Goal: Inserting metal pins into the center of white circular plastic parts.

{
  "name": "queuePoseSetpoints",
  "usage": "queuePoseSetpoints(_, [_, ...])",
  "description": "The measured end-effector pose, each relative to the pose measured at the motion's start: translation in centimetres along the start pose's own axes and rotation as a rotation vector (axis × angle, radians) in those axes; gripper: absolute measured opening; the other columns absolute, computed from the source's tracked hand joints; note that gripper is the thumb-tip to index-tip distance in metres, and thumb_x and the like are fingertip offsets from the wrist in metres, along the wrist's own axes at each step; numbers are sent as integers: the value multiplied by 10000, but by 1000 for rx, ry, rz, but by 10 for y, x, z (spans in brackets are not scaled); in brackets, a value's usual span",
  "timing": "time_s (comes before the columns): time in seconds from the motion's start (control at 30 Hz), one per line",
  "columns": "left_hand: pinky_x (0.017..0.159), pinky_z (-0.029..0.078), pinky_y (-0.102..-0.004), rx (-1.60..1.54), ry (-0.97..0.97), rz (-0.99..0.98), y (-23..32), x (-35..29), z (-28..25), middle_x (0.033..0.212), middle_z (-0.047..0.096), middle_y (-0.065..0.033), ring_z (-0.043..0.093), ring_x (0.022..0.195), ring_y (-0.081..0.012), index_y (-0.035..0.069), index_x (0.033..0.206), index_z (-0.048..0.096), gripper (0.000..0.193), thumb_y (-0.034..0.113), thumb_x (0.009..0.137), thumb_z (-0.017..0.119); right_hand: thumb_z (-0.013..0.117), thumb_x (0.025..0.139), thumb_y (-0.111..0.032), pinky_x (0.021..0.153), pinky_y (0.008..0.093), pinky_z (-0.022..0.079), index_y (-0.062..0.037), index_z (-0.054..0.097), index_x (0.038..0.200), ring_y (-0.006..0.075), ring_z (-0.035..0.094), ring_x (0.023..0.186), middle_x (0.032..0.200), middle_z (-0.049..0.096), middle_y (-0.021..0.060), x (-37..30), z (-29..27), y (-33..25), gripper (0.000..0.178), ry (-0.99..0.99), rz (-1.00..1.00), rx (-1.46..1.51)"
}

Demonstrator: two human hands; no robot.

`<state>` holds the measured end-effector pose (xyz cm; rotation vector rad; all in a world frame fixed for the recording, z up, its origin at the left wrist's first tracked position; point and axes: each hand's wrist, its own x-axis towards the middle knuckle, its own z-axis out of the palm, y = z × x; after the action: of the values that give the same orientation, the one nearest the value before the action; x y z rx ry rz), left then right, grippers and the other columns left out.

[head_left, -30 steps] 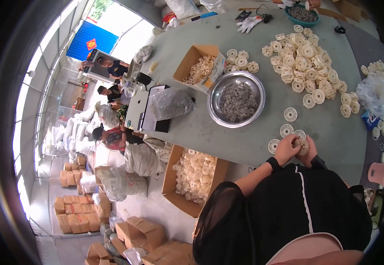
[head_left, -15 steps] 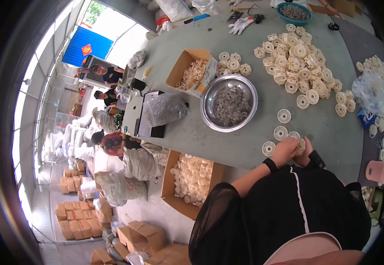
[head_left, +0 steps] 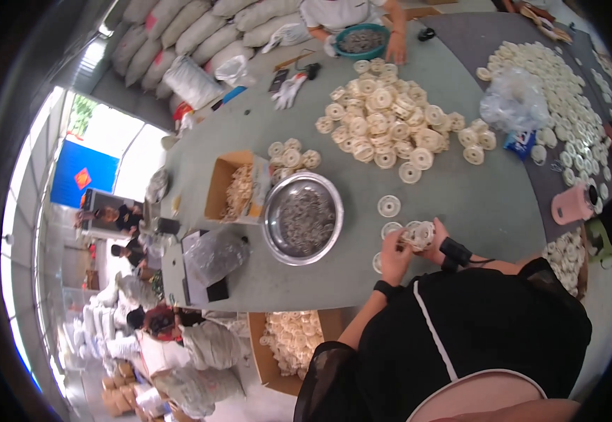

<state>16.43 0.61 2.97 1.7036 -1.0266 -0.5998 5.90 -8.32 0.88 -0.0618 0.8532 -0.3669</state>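
My left hand and my right hand meet at the near side of the table. Between them is a cream plastic wheel-shaped part, gripped from both sides. My fingers hide some of it, so I cannot tell if it is one piece or two pressed together. Just left of and beyond my hands, similar round parts lie flat: one disc stands apart, another lies closer, and a third is partly covered by my left hand.
A steel bowl of small metal springs stands left, beside a cardboard box of cream pieces. Beyond lies a heap of cream wheels. A person's hand is near a teal basin. A pink cup stands right.
My view has tilted and swung, bringing the far person and stacked sacks into sight. My hands have turned the cream part, and more of it now shows between my fingers.
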Motion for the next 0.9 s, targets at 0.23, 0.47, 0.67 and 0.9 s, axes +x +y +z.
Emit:
queuePoseSetpoints(0.23, [630, 444, -225, -638, 478, -217, -32, 52, -53, 796, 533, -21, 511, 692, -85, -22, 955, 524, 168, 18, 801, 471, 216, 804, -570, 692, 382, 393, -87, 463, 1007, 270, 504, 750, 888, 530, 152, 7, -41, -13, 579, -39, 136, 234])
queuePoseSetpoints(0.47, [701, 454, -265, 46, 724, -57, -66, 101, -154, 1070, 473, -148, 538, 832, -195, -41, 1101, 474, 363, -9, 741, 507, 184, 823, -557, 606, 351, 422, -87, 458, 1037, 252, 514, 679, 866, 557, 138, -3, -22, -26, 584, 94, 77, 151])
queuePoseSetpoints(0.67, [763, 445, -270, 267, 665, -252, -105, 87, -173, 1087, 479, -148, 540, 912, -206, -52, 1117, 456, 388, -2, 736, 511, 189, 827, -550, 581, 345, 424, -101, 453, 1029, 247, 515, 669, 874, 562, 137, -3, -24, -27, 558, 109, 83, 132])
queuePoseSetpoints(0.9, [494, 439, -220, -142, 761, -301, -113, 68, -181, 844, 568, -70, 550, 672, -117, -40, 991, 509, 269, 83, 760, 570, 285, 833, -509, 626, 347, 425, -86, 464, 1027, 258, 531, 724, 884, 558, 119, 10, -24, -21, 498, 157, 36, -3])
